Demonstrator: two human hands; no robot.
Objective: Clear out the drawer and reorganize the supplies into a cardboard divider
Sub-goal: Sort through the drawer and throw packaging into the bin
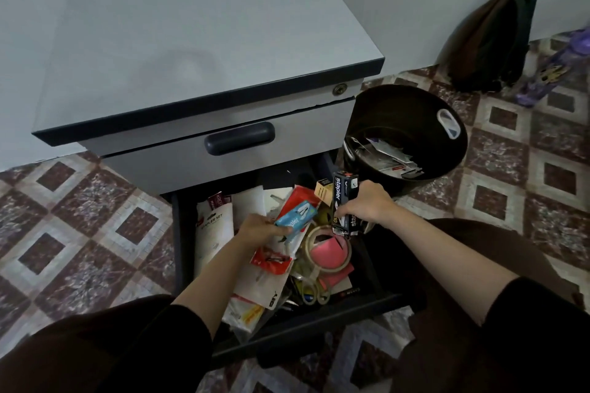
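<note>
The lower drawer (pixel 183 233) of a grey cabinet (pixel 198 41) is pulled out and crammed with supplies. My left hand (pixel 258 228) grips a blue stapler box (pixel 295 217) over the drawer's middle. My right hand (pixel 367 204) holds a tall black stapler box (pixel 341 198) upright at the drawer's right side. Below them lie a roll of tape (pixel 329 249), pink sticky notes (pixel 335 274), scissors (pixel 314 292), a white stapler-set pack (pixel 214 230) and red-and-white blister packs (pixel 271 265). No cardboard divider is in view.
A black bin (pixel 412 124) with paper scraps stands just right of the cabinet. A dark bag (pixel 491 38) leans on the wall, with a purple object (pixel 555 67) beside it. The upper drawer (pixel 223 143) is closed. Patterned tile floor (pixel 79 217) surrounds everything.
</note>
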